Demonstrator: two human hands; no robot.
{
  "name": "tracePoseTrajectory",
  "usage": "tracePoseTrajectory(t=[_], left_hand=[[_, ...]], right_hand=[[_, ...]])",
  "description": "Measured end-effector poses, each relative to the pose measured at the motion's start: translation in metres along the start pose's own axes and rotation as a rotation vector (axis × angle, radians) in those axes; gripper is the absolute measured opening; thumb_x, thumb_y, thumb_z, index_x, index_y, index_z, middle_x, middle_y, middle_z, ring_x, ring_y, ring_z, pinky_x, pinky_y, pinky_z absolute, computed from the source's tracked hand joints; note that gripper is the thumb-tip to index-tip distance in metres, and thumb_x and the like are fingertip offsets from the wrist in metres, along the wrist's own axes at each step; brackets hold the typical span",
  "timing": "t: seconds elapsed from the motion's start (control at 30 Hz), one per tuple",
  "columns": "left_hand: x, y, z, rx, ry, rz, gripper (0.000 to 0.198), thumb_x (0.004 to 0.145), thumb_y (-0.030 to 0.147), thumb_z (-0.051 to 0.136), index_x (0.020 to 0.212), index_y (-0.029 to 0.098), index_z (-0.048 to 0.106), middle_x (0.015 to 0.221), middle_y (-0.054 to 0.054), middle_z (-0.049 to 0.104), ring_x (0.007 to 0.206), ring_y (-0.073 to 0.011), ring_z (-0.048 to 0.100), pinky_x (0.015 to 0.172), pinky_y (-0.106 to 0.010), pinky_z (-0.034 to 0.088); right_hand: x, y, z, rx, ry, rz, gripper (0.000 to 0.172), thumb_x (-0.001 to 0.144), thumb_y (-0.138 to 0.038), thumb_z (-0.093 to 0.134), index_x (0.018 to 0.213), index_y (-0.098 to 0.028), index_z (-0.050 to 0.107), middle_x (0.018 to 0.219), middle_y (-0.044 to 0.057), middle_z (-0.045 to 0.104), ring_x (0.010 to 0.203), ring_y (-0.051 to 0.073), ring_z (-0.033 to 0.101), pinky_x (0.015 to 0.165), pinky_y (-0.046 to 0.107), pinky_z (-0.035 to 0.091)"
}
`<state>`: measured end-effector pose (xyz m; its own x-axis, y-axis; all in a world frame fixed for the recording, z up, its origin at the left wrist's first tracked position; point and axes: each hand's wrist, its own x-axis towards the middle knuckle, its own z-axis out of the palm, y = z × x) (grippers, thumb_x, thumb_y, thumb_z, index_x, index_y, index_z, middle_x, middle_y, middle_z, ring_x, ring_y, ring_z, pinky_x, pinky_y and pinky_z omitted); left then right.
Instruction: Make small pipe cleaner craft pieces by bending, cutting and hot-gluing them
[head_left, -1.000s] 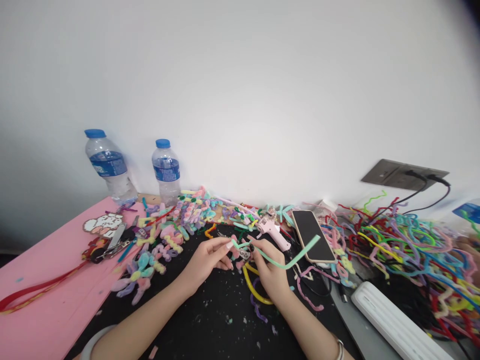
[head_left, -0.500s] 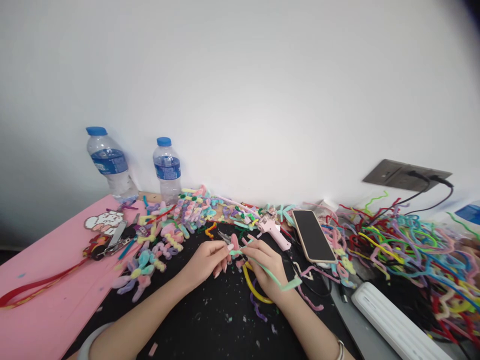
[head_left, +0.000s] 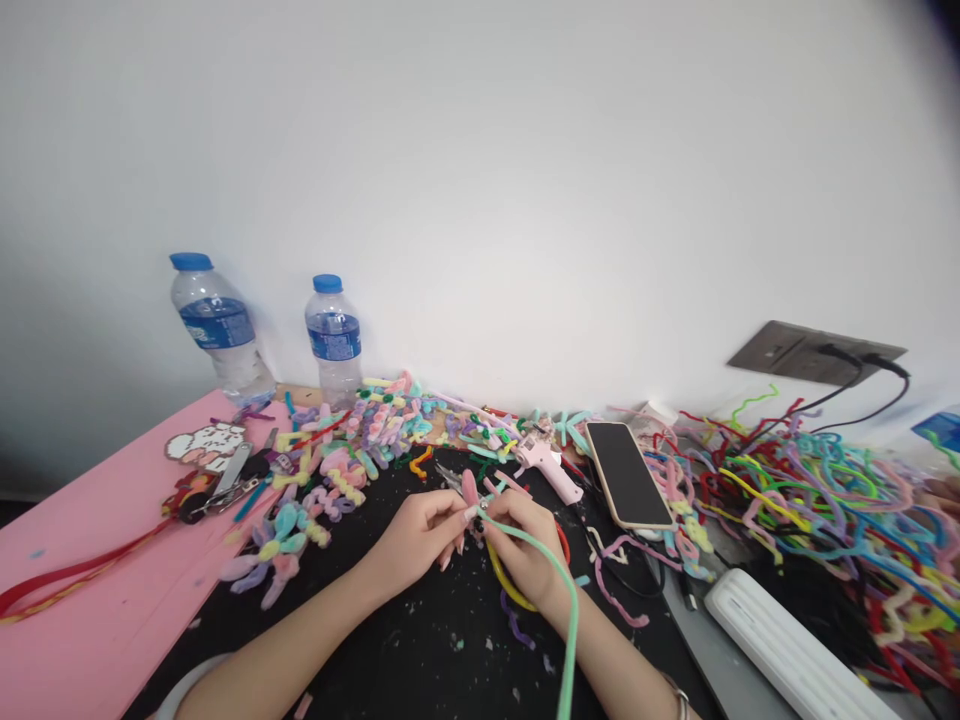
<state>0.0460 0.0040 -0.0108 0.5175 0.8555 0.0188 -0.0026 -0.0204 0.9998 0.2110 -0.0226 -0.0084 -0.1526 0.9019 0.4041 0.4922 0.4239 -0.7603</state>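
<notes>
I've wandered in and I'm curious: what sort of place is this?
It looks like a craft worktable by a white wall. A tangle of fuzzy coloured stems lies at the right, what seems a pink glue gun lies near the middle, and a mint-green strip runs across the right hand.

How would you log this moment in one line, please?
left hand: at green pipe cleaner; right hand: fingers curled, green pipe cleaner crossing over; glue gun: beyond hands; phone: screen dark

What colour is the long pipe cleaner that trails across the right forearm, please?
The pipe cleaner is a pale mint green, seen best in the head view.
</notes>
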Motion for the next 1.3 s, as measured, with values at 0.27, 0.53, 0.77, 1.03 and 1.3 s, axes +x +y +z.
tracePoseTrajectory(t=[0.27, 0.53, 0.77, 1.03, 1.3], left_hand=[[0.000, 0.005, 0.000, -0.055, -0.063, -0.001, 0.031, 0.084, 0.039, 0.052, 0.065, 0.014, 0.055, 0.056, 0.002, 0.051, 0.042, -0.0071, 0.042, 0.042, -0.019, 0.037], [0.002, 0.010, -0.005, -0.060, -0.126, -0.028, 0.033, 0.083, 0.041, 0.053, 0.068, 0.014, 0.063, 0.060, 0.000, 0.058, 0.042, -0.0075, 0.046, 0.046, -0.020, 0.037], [0.004, 0.004, -0.007, -0.048, -0.112, -0.084, 0.028, 0.078, 0.041, 0.058, 0.077, 0.014, 0.065, 0.054, 0.002, 0.055, 0.042, -0.0090, 0.046, 0.047, -0.021, 0.038], [0.004, 0.006, -0.011, -0.247, -0.027, -0.137, 0.024, 0.080, 0.038, 0.058, 0.073, 0.014, 0.058, 0.055, 0.004, 0.051, 0.048, -0.0077, 0.046, 0.050, -0.019, 0.037], [0.009, 0.007, -0.016, -0.452, 0.251, -0.098, 0.021, 0.077, 0.036, 0.063, 0.085, 0.019, 0.054, 0.067, 0.005, 0.054, 0.057, -0.0080, 0.054, 0.055, -0.019, 0.045]], right_hand=[[0.003, -0.003, -0.002, 0.385, 0.055, 0.183, 0.026, 0.084, -0.035, 0.052, 0.064, -0.018, 0.053, 0.054, -0.002, 0.053, 0.050, 0.013, 0.048, 0.048, 0.023, 0.037], [0.006, 0.005, -0.003, 0.534, 0.006, 0.289, 0.030, 0.083, -0.042, 0.052, 0.064, -0.020, 0.044, 0.048, -0.006, 0.043, 0.040, 0.008, 0.028, 0.040, 0.021, 0.024], [0.008, 0.011, -0.007, 0.443, -0.129, 0.246, 0.029, 0.083, -0.039, 0.051, 0.064, -0.018, 0.052, 0.053, -0.005, 0.043, 0.044, 0.008, 0.033, 0.040, 0.021, 0.026], [0.012, 0.000, -0.022, 0.073, -0.078, 0.187, 0.015, 0.083, -0.026, 0.046, 0.070, -0.019, 0.045, 0.060, -0.004, 0.044, 0.051, 0.011, 0.040, 0.048, 0.022, 0.031], [-0.001, -0.013, -0.042, -0.787, -0.333, 0.120, 0.025, 0.064, -0.017, 0.055, 0.089, -0.018, 0.050, 0.079, 0.008, 0.063, 0.065, 0.023, 0.058, 0.049, 0.026, 0.029]])
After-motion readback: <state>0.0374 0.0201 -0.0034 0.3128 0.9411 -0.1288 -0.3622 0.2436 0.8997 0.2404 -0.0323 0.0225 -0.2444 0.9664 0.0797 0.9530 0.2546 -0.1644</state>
